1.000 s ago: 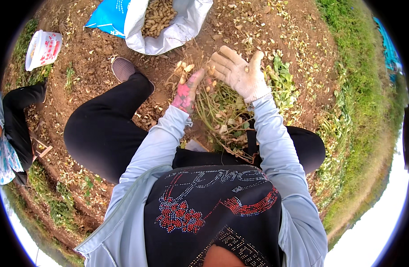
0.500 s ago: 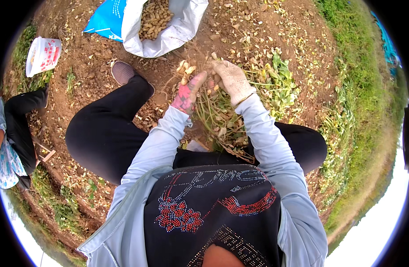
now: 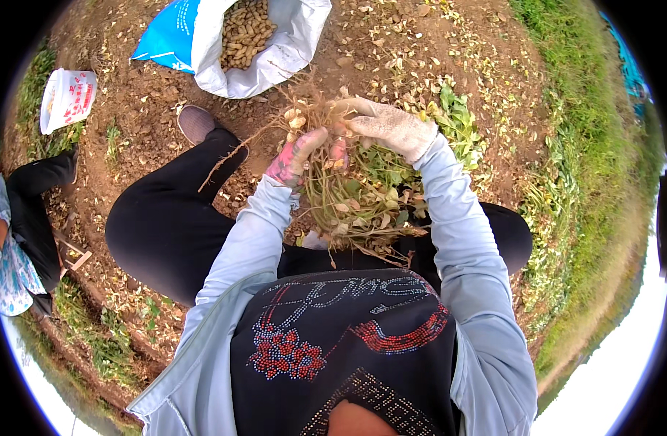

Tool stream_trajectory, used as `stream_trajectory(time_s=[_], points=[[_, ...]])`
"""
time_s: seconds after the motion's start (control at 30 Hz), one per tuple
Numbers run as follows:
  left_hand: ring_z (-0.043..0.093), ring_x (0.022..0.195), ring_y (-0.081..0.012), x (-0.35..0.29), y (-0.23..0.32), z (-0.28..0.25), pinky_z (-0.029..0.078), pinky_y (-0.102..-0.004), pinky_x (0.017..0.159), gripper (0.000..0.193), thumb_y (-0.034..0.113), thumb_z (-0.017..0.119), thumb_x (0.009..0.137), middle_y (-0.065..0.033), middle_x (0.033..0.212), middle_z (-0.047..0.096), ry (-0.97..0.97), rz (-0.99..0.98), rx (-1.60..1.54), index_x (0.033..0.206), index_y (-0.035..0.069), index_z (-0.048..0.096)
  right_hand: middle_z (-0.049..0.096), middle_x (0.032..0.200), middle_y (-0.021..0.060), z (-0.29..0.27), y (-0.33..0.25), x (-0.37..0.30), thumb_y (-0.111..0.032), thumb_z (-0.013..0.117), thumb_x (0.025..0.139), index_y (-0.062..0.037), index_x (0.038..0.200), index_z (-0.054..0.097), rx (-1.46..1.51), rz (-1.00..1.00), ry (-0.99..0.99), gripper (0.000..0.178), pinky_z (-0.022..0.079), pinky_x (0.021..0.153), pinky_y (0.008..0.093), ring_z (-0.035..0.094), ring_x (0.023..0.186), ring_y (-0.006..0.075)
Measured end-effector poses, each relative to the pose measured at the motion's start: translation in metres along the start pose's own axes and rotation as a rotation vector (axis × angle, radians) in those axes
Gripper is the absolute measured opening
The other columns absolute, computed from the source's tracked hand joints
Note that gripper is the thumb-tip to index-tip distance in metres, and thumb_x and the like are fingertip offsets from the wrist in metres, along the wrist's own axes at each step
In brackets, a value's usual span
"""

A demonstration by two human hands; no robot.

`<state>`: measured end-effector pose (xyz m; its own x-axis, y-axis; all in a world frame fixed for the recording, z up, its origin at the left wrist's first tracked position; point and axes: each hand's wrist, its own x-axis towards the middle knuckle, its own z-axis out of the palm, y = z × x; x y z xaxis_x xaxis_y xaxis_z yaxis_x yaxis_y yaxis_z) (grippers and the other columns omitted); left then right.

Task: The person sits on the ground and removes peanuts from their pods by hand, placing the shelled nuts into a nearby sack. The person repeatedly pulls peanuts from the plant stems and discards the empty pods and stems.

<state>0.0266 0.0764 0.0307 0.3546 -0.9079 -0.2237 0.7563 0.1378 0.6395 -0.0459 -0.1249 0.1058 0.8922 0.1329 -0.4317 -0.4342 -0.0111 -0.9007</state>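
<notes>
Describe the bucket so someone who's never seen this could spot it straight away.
Find the big open sack of peanuts at the top of the picture. Go left across brown soil to just above the black trousers at the left edge. The bucket there is white, its red markings setting it apart from the sack.

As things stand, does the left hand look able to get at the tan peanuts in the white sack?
Probably not without letting go: the pink-patterned gloved left hand holds leafy green plants. Otherwise the way looks free: the white sack lies open, tan peanuts uncovered.
</notes>
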Motion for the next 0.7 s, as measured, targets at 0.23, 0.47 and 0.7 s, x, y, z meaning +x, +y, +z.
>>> stream_trajectory(time_s=[0.23, 0.47, 0.7], points=[[0.06, 0.079, -0.0191, 0.003, 0.005, 0.007, 0.053, -0.0341, 0.072, 0.045, 0.039, 0.052, 0.092, -0.007, 0.091, 0.059, 0.088, -0.041, 0.008, 0.119, 0.003, 0.05, 0.06, 0.1, 0.0045, 0.005, 0.003, 0.009, -0.027, 0.063, 0.089, -0.0036, 0.118, 0.054, -0.036, 0.12, 0.065, 0.039, 0.047, 0.072, 0.0241, 0.057, 0.088, 0.0117], [0.06, 0.077, -0.0182, 0.008, -0.01, -0.008, 0.052, -0.0336, 0.072, 0.045, 0.037, 0.051, 0.093, -0.0062, 0.092, 0.059, 0.074, -0.085, -0.081, 0.12, 0.001, 0.05, 0.059, 0.083, 0.0034, 0.014, 0.052, 0.031, -0.01, 0.056, 0.091, -0.0046, 0.11, 0.056, 0.493, 0.088, 0.65, 0.02, 0.044, 0.057, 0.0196, 0.054, 0.067, 0.0095], [0.056, 0.085, -0.0151, 0.001, 0.001, 0.001, 0.046, -0.0308, 0.084, 0.053, 0.042, 0.052, 0.092, -0.0044, 0.09, 0.057, 0.094, -0.115, -0.12, 0.122, -0.001, 0.051, 0.055, 0.102, 0.0112, -0.033, 0.08, 0.07, -0.017, 0.049, 0.095, -0.0037, 0.124, 0.049, 0.548, 0.134, 0.701, 0.032, 0.055, 0.079, 0.0328, 0.058, 0.09, 0.0215]])
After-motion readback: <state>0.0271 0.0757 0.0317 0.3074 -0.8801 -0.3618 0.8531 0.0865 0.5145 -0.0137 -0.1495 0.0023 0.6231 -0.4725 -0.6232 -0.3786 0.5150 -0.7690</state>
